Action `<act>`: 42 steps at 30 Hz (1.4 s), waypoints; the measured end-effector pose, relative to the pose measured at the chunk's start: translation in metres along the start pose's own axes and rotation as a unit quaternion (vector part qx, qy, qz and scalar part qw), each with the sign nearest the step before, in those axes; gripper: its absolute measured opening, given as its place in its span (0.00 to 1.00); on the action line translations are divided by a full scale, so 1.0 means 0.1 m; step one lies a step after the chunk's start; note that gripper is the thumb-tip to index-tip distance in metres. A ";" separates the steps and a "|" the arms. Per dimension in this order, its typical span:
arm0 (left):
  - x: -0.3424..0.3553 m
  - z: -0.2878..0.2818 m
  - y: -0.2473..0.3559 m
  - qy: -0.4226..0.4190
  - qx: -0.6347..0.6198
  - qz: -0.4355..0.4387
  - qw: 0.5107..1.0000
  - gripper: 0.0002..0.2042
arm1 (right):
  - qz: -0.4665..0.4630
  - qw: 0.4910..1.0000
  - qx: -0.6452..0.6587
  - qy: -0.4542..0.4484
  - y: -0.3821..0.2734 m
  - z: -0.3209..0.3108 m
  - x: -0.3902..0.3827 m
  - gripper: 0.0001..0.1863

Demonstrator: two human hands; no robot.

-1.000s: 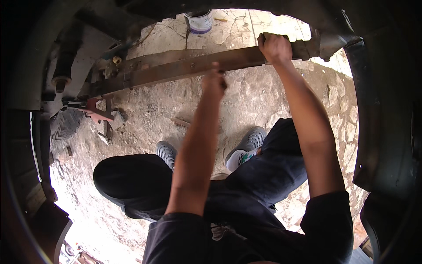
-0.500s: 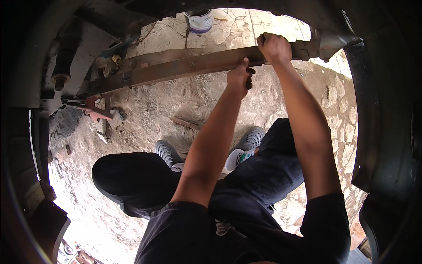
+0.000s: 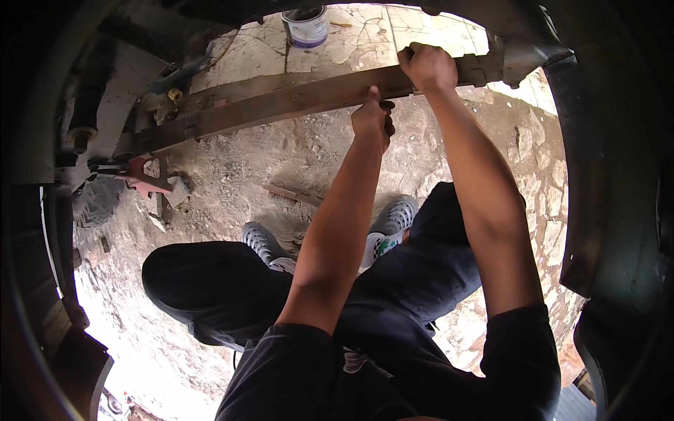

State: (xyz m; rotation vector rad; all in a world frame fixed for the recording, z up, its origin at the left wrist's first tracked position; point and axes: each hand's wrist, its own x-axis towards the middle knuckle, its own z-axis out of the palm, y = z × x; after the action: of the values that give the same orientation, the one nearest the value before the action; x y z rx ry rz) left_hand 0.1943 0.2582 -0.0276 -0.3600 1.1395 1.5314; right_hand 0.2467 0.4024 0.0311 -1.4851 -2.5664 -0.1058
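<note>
A long rusty metal bar [image 3: 253, 109] crosses the view under a dark vehicle body. My right hand [image 3: 430, 70] grips it near the right end, fingers closed over the top. Just left of that, my left hand [image 3: 373, 119] is at the bar's lower edge, thumb up against its face and fingers curled; what they hold, if anything, is hidden. A bolt with a washer [image 3: 82, 135] hangs from the body at left, and a small brass-coloured fitting [image 3: 175, 94] sits behind the bar.
A red metal stand [image 3: 146, 181] and concrete chunk [image 3: 177, 196] are at left, near a tyre [image 3: 98, 202]. A wooden-handled brush [image 3: 281, 191] lies between my feet and the bar. A paint can [image 3: 305, 29] stands beyond the bar. Dark body panels [image 3: 597, 175] enclose both sides.
My left hand has moved right along the bar, closer to my right hand, which keeps its grip. The whole view has shifted slightly up and left in the last half second.
</note>
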 end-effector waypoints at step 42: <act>0.19 -0.48 0.33 0.154 0.002 0.090 0.984 0.17 | -0.017 1.000 0.021 -0.006 0.01 -0.02 -0.07 0.22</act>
State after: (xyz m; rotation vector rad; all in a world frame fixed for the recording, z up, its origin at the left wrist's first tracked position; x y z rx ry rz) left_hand 0.1422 0.2346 -0.0498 -0.5149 1.4479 1.6703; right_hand 0.2507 0.3967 0.0316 -1.4328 -2.5874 -0.0479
